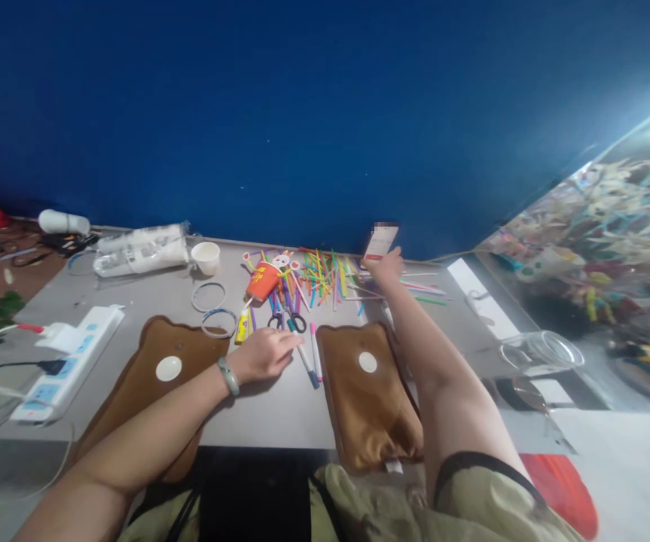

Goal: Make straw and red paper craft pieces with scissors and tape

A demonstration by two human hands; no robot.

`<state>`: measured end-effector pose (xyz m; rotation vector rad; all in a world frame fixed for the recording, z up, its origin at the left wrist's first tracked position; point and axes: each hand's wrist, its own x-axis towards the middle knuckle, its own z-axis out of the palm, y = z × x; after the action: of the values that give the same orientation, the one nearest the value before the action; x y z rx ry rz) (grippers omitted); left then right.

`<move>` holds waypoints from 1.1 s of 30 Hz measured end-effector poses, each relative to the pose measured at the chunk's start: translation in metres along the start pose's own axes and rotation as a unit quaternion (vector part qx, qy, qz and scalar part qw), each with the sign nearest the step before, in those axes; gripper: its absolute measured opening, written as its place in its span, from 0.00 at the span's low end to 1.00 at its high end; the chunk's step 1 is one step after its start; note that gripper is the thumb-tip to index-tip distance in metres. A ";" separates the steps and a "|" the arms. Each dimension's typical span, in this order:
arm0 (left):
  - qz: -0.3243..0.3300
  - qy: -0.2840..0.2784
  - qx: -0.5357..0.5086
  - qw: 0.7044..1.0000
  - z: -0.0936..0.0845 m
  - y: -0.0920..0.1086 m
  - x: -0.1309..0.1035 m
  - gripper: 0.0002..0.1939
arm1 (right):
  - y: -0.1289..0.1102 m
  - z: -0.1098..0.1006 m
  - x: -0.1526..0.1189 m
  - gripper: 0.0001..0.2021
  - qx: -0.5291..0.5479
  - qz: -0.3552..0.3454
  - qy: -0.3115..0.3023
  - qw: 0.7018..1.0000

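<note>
My right hand [388, 267] reaches to the back of the table and grips a phone [382, 242] with a lit white screen. My left hand [268, 354], a bracelet on its wrist, rests low over the table with fingers curled together. Its fingertips lie over a teal-capped marker [307, 367]; whether they pinch anything is hidden. A pink marker [315, 352] lies just right of it. Behind the left hand are black-handled scissors [298, 322] and a small yellow tube [242, 326]. An orange paper cup [263, 281] decorated with a face and arms lies farther back.
Many coloured sticks [325, 277] spread along the back. Two brown hot-water bags [365, 406] flank the middle. A power strip [70, 365] with cables, bagged cups [142, 250], a white cup [205, 257] and rings [209, 297] lie left; a clear container [542, 352] stands right.
</note>
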<state>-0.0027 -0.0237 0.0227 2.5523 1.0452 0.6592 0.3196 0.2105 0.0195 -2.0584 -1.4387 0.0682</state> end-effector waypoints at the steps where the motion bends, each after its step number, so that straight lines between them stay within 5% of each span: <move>1: 0.042 -0.038 0.039 0.998 -0.005 0.009 0.001 0.13 | -0.011 -0.005 -0.014 0.44 -0.023 -0.044 0.006 0.999; 4: 0.144 -0.114 0.116 0.976 -0.018 0.037 0.002 0.11 | -0.050 -0.016 -0.072 0.27 -0.001 -0.247 -0.087 0.965; 7: 0.163 -0.138 0.130 0.968 -0.028 0.061 -0.001 0.10 | -0.089 -0.018 -0.138 0.15 0.026 -0.345 -0.265 0.900; 9: 0.140 -0.141 0.124 0.972 -0.036 0.068 -0.006 0.09 | -0.112 -0.013 -0.174 0.17 0.013 -0.391 -0.343 0.854; 12: 0.053 -0.151 0.108 0.981 -0.052 0.061 -0.014 0.08 | -0.144 -0.003 -0.206 0.20 -0.023 -0.356 -0.338 0.871; 16: -0.152 -0.133 0.141 0.969 -0.079 0.015 -0.027 0.09 | -0.172 0.000 -0.210 0.23 -0.063 -0.307 -0.287 0.905; 18: -0.246 -0.098 0.157 0.951 -0.090 -0.015 -0.033 0.10 | -0.173 -0.007 -0.204 0.17 -0.109 -0.309 -0.297 0.897; 22: -0.281 -0.024 0.166 0.945 -0.091 -0.057 -0.033 0.11 | -0.154 -0.027 -0.199 0.09 -0.158 -0.281 -0.344 0.882; 27: -0.298 0.053 0.135 0.943 -0.060 -0.073 0.009 0.20 | -0.129 -0.040 -0.237 0.10 -0.174 -0.266 -0.369 0.873; 30: -0.318 0.064 0.095 0.941 -0.036 -0.080 0.037 0.37 | -0.118 -0.047 -0.266 0.10 -0.176 -0.269 -0.360 0.876; 33: -0.344 0.077 0.071 0.933 -0.019 -0.092 0.052 0.40 | -0.104 -0.059 -0.280 0.11 -0.173 -0.265 -0.354 0.880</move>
<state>-0.0326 0.0790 0.0138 2.0276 1.9570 0.5958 0.1414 -0.0362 0.0370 -1.9007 -2.5924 0.3956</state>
